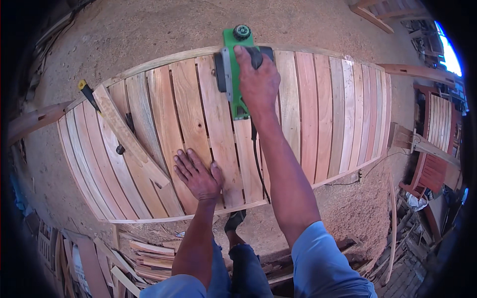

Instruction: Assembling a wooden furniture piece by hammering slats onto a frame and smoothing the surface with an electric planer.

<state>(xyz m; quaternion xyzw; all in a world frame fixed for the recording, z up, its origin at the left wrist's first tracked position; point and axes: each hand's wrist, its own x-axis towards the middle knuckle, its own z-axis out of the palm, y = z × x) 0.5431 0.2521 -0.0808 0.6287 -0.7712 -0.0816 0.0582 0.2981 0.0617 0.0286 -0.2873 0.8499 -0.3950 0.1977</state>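
Observation:
My right hand (pixel 259 82) is wrapped round the grip of a green and black electric planer (pixel 232 74), which rests on the slats near the far edge of a slatted wooden panel (pixel 186 102). The planer's black cord (pixel 258 166) trails back toward me over the near edge. Flat on the slats, left of centre, lies my left hand (pixel 199 175) with its fingers spread and nothing in it. Beside it to the left, a curved piece of wood (pixel 126 136) lies slantwise across the panel. The planer's underside is hidden.
A yellow and black tool (pixel 87 92) sticks out behind the curved wood, with a dark knob-like piece (pixel 120 149) nearby. Offcuts (pixel 151 258) are piled at the near left. Wood shavings (pixel 355 213) cover the ground at right. Reddish slatted furniture (pixel 432 171) stands at far right.

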